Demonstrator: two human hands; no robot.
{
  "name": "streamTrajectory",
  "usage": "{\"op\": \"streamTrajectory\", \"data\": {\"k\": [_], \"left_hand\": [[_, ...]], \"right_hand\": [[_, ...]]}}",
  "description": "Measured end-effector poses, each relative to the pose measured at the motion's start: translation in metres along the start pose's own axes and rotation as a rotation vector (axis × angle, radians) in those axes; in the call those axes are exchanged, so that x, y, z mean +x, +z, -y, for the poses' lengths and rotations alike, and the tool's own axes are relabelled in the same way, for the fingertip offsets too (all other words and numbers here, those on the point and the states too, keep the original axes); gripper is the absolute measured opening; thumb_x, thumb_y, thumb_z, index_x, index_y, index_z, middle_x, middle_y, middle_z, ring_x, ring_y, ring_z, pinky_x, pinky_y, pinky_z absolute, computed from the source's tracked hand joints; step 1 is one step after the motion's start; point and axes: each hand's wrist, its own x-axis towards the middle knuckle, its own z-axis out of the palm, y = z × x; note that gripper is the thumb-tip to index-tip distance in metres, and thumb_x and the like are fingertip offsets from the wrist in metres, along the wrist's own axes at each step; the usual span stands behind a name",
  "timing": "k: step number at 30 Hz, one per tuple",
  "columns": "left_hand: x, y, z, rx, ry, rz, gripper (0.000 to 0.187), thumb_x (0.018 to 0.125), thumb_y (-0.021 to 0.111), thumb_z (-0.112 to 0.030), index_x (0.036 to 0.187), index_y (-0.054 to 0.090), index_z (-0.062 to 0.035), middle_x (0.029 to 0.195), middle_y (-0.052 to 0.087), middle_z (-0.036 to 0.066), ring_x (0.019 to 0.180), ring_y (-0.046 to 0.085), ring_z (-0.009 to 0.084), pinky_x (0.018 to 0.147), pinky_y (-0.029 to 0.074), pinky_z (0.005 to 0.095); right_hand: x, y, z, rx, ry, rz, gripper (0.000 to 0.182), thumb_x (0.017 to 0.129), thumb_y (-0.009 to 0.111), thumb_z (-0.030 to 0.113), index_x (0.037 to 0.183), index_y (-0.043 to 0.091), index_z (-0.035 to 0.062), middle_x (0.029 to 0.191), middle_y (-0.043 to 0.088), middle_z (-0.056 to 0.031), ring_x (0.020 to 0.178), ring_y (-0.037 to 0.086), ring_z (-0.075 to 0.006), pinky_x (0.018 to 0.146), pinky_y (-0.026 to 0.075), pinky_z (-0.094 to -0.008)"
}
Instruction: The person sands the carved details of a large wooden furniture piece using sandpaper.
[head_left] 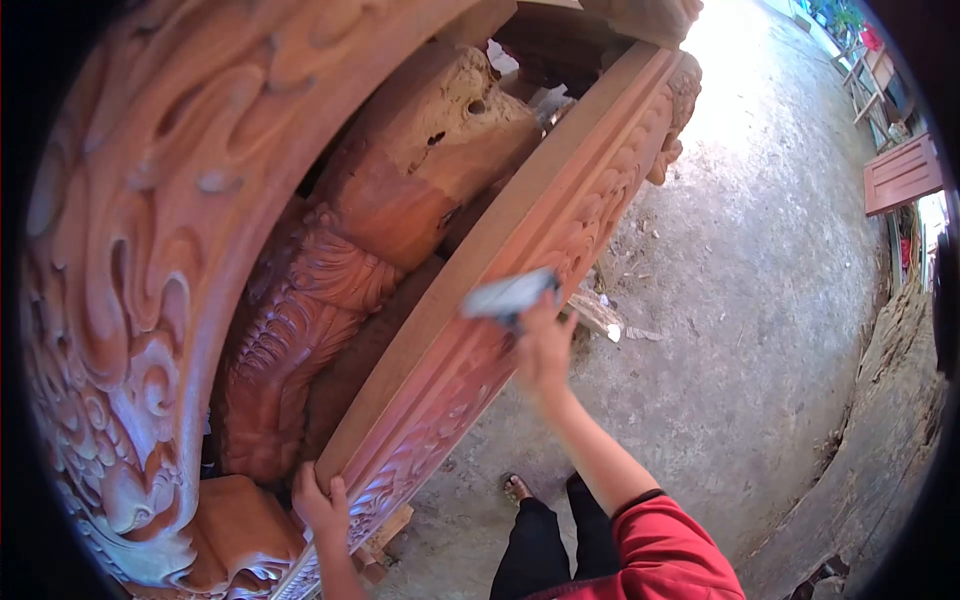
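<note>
A long carved wooden rail point(480, 340) runs diagonally from the lower left to the upper right. My right hand point(545, 345) holds a pale, flat block-like tool point(510, 294), blurred by motion, against the rail near its middle. At the rail's lower end rests my left hand point(322, 503), its fingers over the top edge and thumb apart. Behind the rail lies a carved wooden figure point(325, 285) with a rough, holed upper end. A large curved carved panel point(190, 190) fills the left side.
Concrete floor point(740, 300) lies to the right of the rail. A wood scrap point(596, 316) is on it beside the rail. My sandalled foot point(516, 489) shows below. At the far right are a wooden panel point(903, 176) and a rough timber slab point(880, 450).
</note>
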Motion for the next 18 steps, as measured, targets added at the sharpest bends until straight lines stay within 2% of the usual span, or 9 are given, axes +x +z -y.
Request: {"op": "streamTrajectory", "data": {"k": [1, 2, 4, 7, 9, 11, 14, 15, 18], "left_hand": [[0.006, -0.006, -0.008, -0.004, 0.001, -0.017, 0.050, 0.082, 0.048, -0.041, 0.105, 0.052, 0.0026, 0.097, 0.055, 0.025, 0.091, 0.053, 0.0421, 0.077, 0.041, 0.0446], [0.015, -0.015, -0.017, -0.058, 0.028, 0.078, 0.048, 0.081, 0.049, -0.037, 0.110, 0.051, 0.0019, 0.102, 0.055, 0.024, 0.096, 0.052, 0.0405, 0.082, 0.040, 0.0428], [0.032, -0.020, -0.037, -0.108, 0.065, 0.180, 0.047, 0.081, 0.051, -0.033, 0.115, 0.050, 0.0011, 0.106, 0.055, 0.023, 0.101, 0.051, 0.0389, 0.087, 0.039, 0.0411], [0.053, 0.005, -0.090, -0.231, 0.201, -0.058, 0.053, 0.079, 0.057, -0.031, 0.125, 0.045, -0.0060, 0.114, 0.053, 0.020, 0.106, 0.048, 0.0387, 0.091, 0.037, 0.0429], [0.069, 0.023, -0.121, -0.242, 0.279, -0.109, 0.055, 0.079, 0.057, -0.033, 0.126, 0.044, -0.0067, 0.115, 0.053, 0.020, 0.107, 0.048, 0.0383, 0.091, 0.037, 0.0433], [0.084, 0.031, -0.147, -0.017, 0.308, -0.094, 0.053, 0.078, 0.058, -0.041, 0.119, 0.049, -0.0071, 0.106, 0.057, 0.018, 0.098, 0.054, 0.0369, 0.082, 0.043, 0.0436], [0.084, 0.034, -0.162, 0.061, 0.062, -0.057, 0.052, 0.077, 0.059, -0.048, 0.108, 0.054, -0.0072, 0.093, 0.060, 0.016, 0.084, 0.058, 0.0353, 0.069, 0.046, 0.0436], [0.083, 0.035, -0.162, 0.071, 0.078, -0.045, 0.052, 0.077, 0.059, -0.048, 0.108, 0.054, -0.0072, 0.093, 0.060, 0.016, 0.084, 0.058, 0.0353, 0.069, 0.046, 0.0436], [0.084, 0.037, -0.165, 0.088, 0.059, -0.094, 0.048, 0.077, 0.060, -0.045, 0.101, 0.056, -0.0035, 0.092, 0.060, 0.018, 0.083, 0.058, 0.0365, 0.068, 0.046, 0.0435]], "right_hand": [[0.018, -0.004, -0.009, 0.124, 0.178, -0.127, 0.039, 0.089, 0.045, 0.021, 0.126, 0.047, 0.0064, 0.134, 0.042, -0.0122, 0.128, 0.033, -0.0265, 0.105, 0.001, -0.0554], [0.033, -0.003, -0.024, 0.129, 0.172, -0.134, 0.039, 0.089, 0.045, 0.021, 0.126, 0.047, 0.0064, 0.134, 0.042, -0.0122, 0.128, 0.033, -0.0265, 0.105, 0.001, -0.0554], [0.050, 0.001, -0.053, 0.645, 0.502, -0.353, 0.041, 0.094, 0.036, 0.021, 0.131, 0.040, 0.0031, 0.135, 0.040, -0.0138, 0.132, 0.026, -0.0293, 0.107, 0.005, -0.0498], [0.021, -0.002, -0.001, 0.372, 0.544, -0.194, 0.043, 0.095, 0.032, 0.022, 0.134, 0.035, 0.0039, 0.137, 0.038, -0.0133, 0.134, 0.021, -0.0283, 0.107, 0.010, -0.0442], [-0.031, 0.010, 0.020, 0.396, 0.448, -0.059, 0.044, 0.095, 0.032, 0.024, 0.135, 0.034, 0.0051, 0.141, 0.030, -0.0133, 0.135, 0.016, -0.0289, 0.106, 0.008, -0.0501], [-0.070, 0.009, 0.046, 0.422, 0.435, 0.156, 0.044, 0.094, 0.033, 0.025, 0.133, 0.036, 0.0048, 0.144, 0.023, -0.0140, 0.135, 0.013, -0.0312, 0.104, 0.001, -0.0561], [-0.072, 0.019, 0.034, 0.404, 0.487, 0.108, 0.044, 0.093, 0.035, 0.025, 0.132, 0.037, 0.0034, 0.145, 0.021, -0.0150, 0.136, 0.011, -0.0334, 0.101, -0.003, -0.0606], [-0.061, 0.022, 0.022, 0.374, 0.529, 0.075, 0.043, 0.094, 0.034, 0.025, 0.131, 0.038, 0.0031, 0.143, 0.025, -0.0156, 0.135, 0.015, -0.0327, 0.102, -0.002, -0.0584], [0.016, 0.017, -0.006, 0.360, 0.567, -0.291, 0.042, 0.095, 0.032, 0.023, 0.133, 0.037, 0.0039, 0.140, 0.031, -0.0152, 0.132, 0.025, -0.0280, 0.104, -0.002, -0.0540]]}}
